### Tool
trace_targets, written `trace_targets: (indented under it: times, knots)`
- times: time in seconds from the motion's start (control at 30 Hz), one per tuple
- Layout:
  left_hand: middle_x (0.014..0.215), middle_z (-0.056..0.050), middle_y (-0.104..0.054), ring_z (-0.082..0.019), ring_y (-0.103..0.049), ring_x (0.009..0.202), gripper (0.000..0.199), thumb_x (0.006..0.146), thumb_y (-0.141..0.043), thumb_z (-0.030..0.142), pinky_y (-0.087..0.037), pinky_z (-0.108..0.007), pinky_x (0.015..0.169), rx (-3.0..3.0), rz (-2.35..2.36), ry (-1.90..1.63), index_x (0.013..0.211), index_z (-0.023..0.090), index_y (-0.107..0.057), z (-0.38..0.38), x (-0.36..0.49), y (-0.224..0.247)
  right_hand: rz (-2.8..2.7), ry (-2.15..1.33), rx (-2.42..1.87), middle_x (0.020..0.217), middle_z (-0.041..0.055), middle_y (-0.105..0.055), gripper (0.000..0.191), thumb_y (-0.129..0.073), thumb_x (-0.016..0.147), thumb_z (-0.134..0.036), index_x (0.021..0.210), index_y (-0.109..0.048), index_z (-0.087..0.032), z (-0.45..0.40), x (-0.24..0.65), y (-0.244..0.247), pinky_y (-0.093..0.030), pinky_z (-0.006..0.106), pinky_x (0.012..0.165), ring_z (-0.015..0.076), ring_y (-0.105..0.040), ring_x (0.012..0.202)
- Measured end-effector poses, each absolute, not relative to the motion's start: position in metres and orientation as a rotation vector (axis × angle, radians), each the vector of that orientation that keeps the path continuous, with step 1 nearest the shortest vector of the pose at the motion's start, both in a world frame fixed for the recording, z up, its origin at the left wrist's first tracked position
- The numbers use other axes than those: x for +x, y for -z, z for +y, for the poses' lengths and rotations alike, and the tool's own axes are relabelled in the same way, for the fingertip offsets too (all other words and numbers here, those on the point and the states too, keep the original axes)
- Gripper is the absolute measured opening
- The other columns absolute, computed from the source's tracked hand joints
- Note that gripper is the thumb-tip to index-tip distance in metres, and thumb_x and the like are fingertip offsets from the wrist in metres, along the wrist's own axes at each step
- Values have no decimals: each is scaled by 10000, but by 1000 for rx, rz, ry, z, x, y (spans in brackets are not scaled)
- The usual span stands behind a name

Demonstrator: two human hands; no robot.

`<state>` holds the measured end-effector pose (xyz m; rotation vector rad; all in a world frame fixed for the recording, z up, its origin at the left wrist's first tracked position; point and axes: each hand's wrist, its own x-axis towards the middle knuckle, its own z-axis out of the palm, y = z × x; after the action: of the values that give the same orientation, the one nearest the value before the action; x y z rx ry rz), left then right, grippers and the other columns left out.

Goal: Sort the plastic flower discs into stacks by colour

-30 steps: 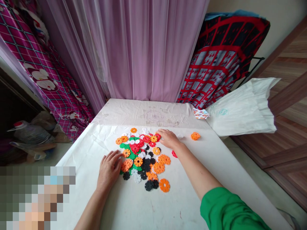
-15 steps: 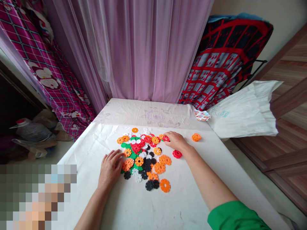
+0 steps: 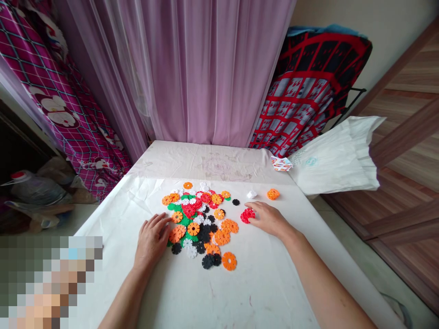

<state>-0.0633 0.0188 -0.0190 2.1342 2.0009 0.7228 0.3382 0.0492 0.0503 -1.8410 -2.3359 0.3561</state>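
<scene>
1. Ahead of you hangs the purple curtain (image 3: 206, 73), in long folds behind the far edge of the tabletop.
2. Your tabletop (image 3: 260, 283) is covered in white cloth, and the discs lie on it.
3. To your right, past the far corner, hangs a red-and-black cloth (image 3: 305, 82).
4. Below that cloth, a white bag (image 3: 339, 157) stands out over the tabletop's right edge.
5. The pile of discs (image 3: 205, 234) spreads between your hands: orange, green, red, white and black, many overlapping.
6. Your left hand (image 3: 152, 235) lies palm down beside the pile's left side, fingers loosely extended and grasping nothing; you cannot tell whether its fingertips touch the nearest disc.
7. Your right hand (image 3: 269, 218) is at the red discs, thumb and fingers around them; whether you grip them or have let go, you cannot tell.
8. Those red discs (image 3: 247, 215) sit right of the pile, apart from it.
9. Beyond your right hand are an orange stack (image 3: 273, 194) and, left of it, a smaller white stack (image 3: 252, 194).
10. One black disc (image 3: 236, 202) lies alone between the pile and your right hand.
</scene>
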Motion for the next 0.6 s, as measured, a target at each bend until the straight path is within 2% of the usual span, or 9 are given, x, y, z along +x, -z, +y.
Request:
trace_targets:
  times: [0.23, 0.43, 0.6]
  knots:
    - [1325, -60, -652, -290, -530, 1295, 366, 940, -410, 381, -372, -537, 1092, 2163, 2010, -730, 1115, 284, -717, 19, -64, 21, -2372, -387, -1864, 1276, 69, -644, 487, -560, 798, -244, 1282, -615, -247, 48, 332, -49, -434, 330, 994, 226, -585, 1170]
    - [1322, -59, -654, -287, -528, 1298, 375, 946, -399, 387, -363, -536, 1100, 2152, 2010, -735, 1123, 282, -713, 18, -63, 19, -2411, -466, -1882, 1348, 61, -586, 598, -579, 775, -241, 1371, -543, -264, 45, 328, -52, -429, 298, 969, 218, -584, 1166]
    - [1315, -65, -658, -289, -533, 1293, 370, 939, -405, 375, -367, -541, 1097, 2154, 2002, -739, 1118, 277, -713, 18, -63, 19, -2479, -430, -1921, 1247, 53, -630, 490, -559, 808, -213, 1290, -606, -284, 46, 321, -51, -428, 276, 910, 208, -594, 1117]
